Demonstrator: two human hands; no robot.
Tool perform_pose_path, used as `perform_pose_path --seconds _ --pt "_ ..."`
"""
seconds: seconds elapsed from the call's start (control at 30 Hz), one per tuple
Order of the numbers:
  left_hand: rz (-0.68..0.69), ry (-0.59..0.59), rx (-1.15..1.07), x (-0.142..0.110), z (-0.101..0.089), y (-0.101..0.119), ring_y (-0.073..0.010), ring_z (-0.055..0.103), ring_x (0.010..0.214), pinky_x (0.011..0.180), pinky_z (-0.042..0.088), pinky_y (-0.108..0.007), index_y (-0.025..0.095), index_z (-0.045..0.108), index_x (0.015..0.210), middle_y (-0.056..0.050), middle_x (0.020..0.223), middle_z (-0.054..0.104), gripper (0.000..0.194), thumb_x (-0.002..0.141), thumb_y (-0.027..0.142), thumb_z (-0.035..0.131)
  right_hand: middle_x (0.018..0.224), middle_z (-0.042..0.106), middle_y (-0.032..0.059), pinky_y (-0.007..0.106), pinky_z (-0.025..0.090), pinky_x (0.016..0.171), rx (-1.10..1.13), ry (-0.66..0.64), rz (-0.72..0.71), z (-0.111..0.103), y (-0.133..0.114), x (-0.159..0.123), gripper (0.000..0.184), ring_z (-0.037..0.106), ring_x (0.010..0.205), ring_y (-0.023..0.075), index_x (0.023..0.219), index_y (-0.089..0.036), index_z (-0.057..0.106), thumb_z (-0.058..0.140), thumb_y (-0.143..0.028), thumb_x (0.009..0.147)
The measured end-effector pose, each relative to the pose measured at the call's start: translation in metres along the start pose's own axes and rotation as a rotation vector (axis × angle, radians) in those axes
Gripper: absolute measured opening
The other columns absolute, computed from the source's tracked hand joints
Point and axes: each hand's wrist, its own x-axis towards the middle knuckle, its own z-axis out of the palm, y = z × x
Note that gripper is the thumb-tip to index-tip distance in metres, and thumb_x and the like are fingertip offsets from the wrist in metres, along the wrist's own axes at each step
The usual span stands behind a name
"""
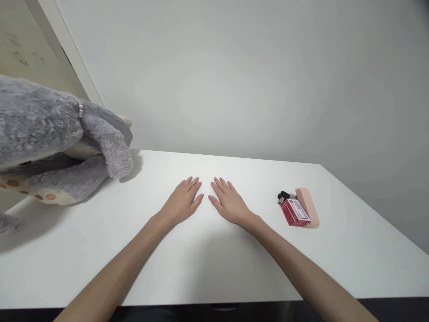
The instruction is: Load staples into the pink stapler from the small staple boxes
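1. At the left edge, one grey plush toy (43,120) is cut off by the frame; its shape is hard to make out, with one string of pale beads (80,109) around part of it.
2. Well to the side of the right hand (231,203), one red-and-white box (295,212) hides part of one pink case (307,205); whether it lies on the case or leans against it, I cannot tell. Its print is too small to read.
3. Just behind the box sits a black-and-metal object (283,195), partly covered; whether it is one piece or several is unclear.
4. Two hands, the left hand (181,201) and the right, rest back-up on one white table (201,273), near each other but not touching. Their palms are hidden, fingers slightly apart, thumbs spread.
5. Two forearms (134,250) run out of view at the bottom.
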Motion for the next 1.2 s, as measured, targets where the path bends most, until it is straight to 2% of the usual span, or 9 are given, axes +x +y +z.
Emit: perform_pose_path --seconds 0.27,0.83,1.07,1.2 --pt "-0.004 -0.007 -0.004 0.0001 -0.0013 0.0001 -0.0326 0.033 0.161 0.132 0.030 -0.055 0.016 0.053 0.156 -0.013 0.168 0.044 0.060 0.110 0.051 0.035 0.178 0.022 0.0112 0.049 0.011 0.136 0.004 0.004 0.001 0.0009 0.0010 0.0002 0.074 0.012 0.167 0.0275 0.169 -0.012 0.033 0.019 -0.058 0.113" --pt "-0.017 -0.042 0.021 0.0003 -0.0029 0.0019 -0.0326 0.029 0.162 0.133 0.027 -0.053 0.012 0.050 0.157 -0.013 0.170 0.042 0.062 0.111 0.049 0.033 0.178 0.020 0.0118 0.047 0.008 0.137 0.001 -0.007 0.004 -0.0006 -0.0009 -0.0008 0.075 0.011 0.168 0.0278 0.169 -0.008 0.032 0.019 -0.057 0.113" --pt "-0.018 -0.036 0.013 0.0003 -0.0025 0.0019 -0.0314 0.031 0.162 0.133 0.028 -0.053 0.015 0.051 0.156 -0.012 0.169 0.043 0.059 0.111 0.047 0.033 0.178 0.020 0.0121 0.048 0.009 0.137 0.015 -0.017 0.007 -0.0033 -0.0023 -0.0012 0.074 0.010 0.168 0.0274 0.169 -0.008 0.032 0.020 -0.055 0.114" --pt "-0.026 -0.053 0.030 0.0004 -0.0027 0.0020 -0.0311 0.029 0.163 0.134 0.027 -0.052 0.011 0.049 0.158 -0.012 0.170 0.041 0.061 0.111 0.047 0.032 0.178 0.020 0.0120 0.048 0.008 0.137 0.009 -0.017 0.009 -0.0032 -0.0022 -0.0010 0.073 0.011 0.167 0.0281 0.168 -0.007 0.032 0.021 -0.054 0.114"
